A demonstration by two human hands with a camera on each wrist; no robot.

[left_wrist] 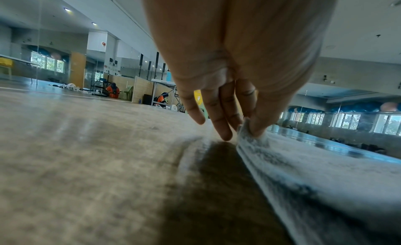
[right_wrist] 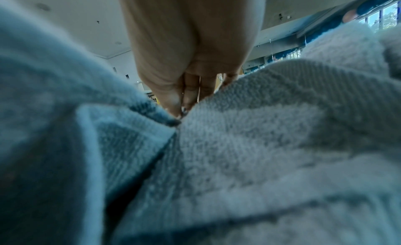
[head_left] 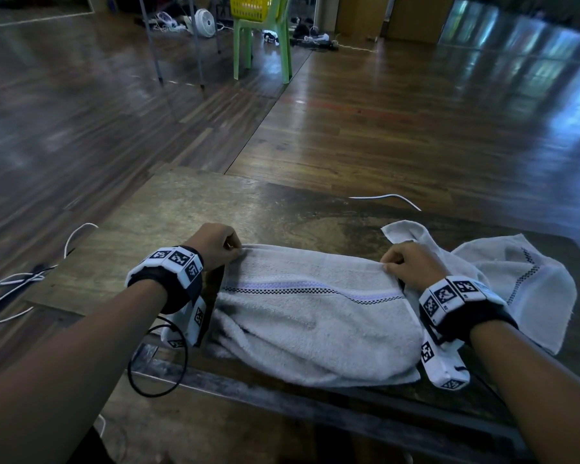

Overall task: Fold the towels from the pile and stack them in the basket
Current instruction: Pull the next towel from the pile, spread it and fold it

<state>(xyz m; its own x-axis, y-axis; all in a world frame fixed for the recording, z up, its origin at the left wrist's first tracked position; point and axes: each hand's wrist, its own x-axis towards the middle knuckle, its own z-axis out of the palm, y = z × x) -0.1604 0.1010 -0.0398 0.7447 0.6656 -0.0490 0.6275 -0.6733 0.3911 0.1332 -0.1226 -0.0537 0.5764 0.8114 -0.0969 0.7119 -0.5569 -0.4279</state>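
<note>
A grey towel (head_left: 312,316) with a checked and lilac stripe lies folded over on the wooden table (head_left: 188,212). My left hand (head_left: 216,244) pinches its far left corner between thumb and fingers, and the left wrist view shows that corner (left_wrist: 249,134) lifted slightly off the tabletop. My right hand (head_left: 404,264) pinches the far right corner, seen close up in the right wrist view (right_wrist: 180,111). A second grey towel (head_left: 523,283) lies crumpled under and beyond my right wrist. A yellow basket (head_left: 253,6) sits on a green chair far across the room.
The green chair (head_left: 265,41) stands on the wooden floor beyond the table. White cables (head_left: 385,197) trail over the table's far edge and off its left side (head_left: 10,289). A small white fan (head_left: 204,21) and metal table legs (head_left: 154,55) stand at the back.
</note>
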